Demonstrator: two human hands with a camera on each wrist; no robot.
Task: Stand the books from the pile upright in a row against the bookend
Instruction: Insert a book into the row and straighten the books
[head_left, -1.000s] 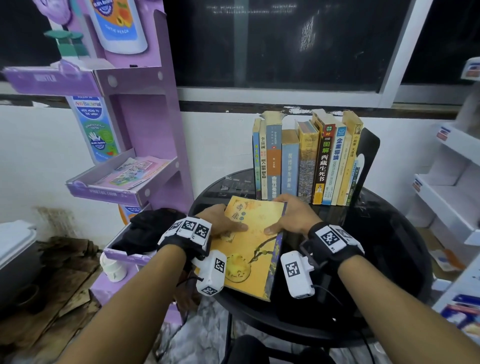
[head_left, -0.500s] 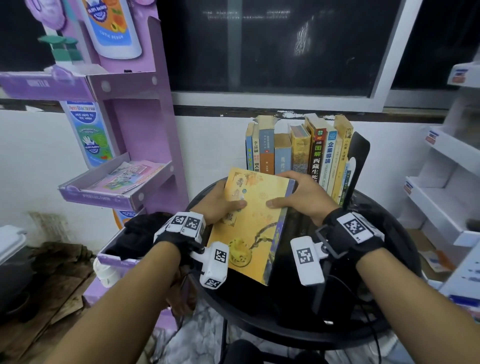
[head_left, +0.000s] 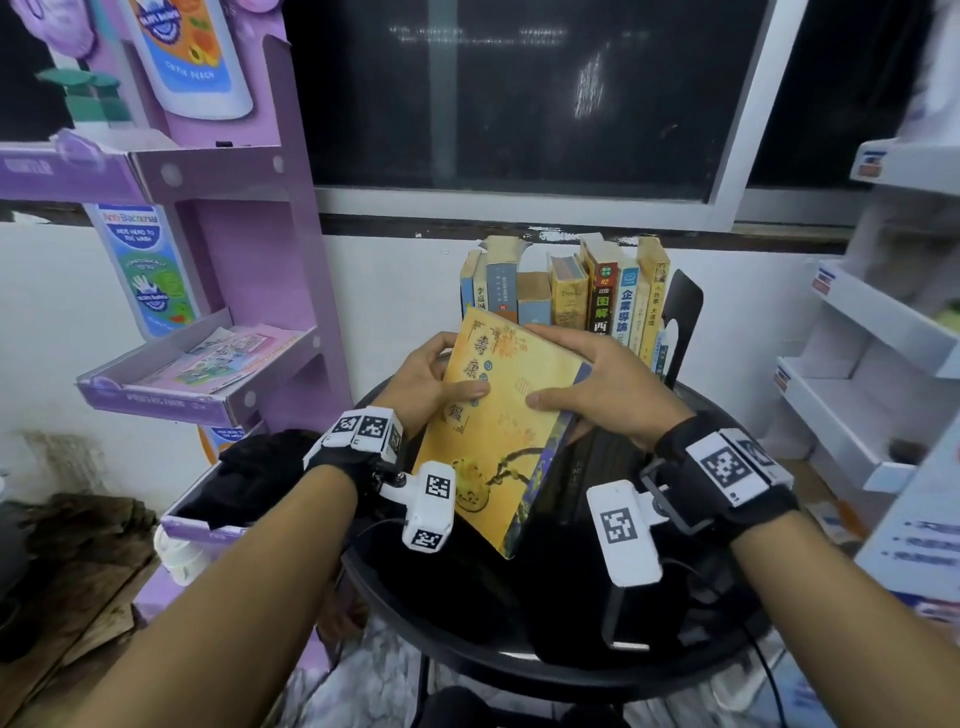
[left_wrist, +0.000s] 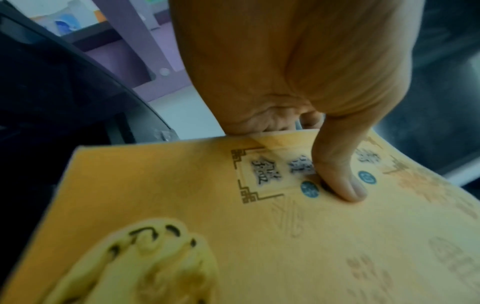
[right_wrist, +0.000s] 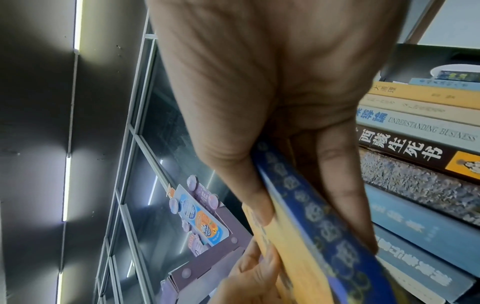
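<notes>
A yellow book (head_left: 501, 431) with a blue spine is held tilted above the round black table (head_left: 467, 618), its far end raised. My left hand (head_left: 431, 382) grips its left edge, thumb on the cover (left_wrist: 337, 181). My right hand (head_left: 587, 387) grips the spine side (right_wrist: 311, 216), thumb on the cover and fingers behind. Behind the hands a row of upright books (head_left: 566, 291) leans against a black bookend (head_left: 683, 312) at the row's right end. The same row's spines (right_wrist: 415, 164) fill the right wrist view.
A purple cardboard display stand (head_left: 218, 260) with leaflet trays stands left of the table. White shelving (head_left: 878, 364) is at the right. A dark window (head_left: 519, 93) and white wall lie behind the books. A black cloth (head_left: 260, 467) lies on the stand's lower tray.
The yellow book has been lifted off the table by both hands and tipped up toward the standing row. Both hands rose with it.
</notes>
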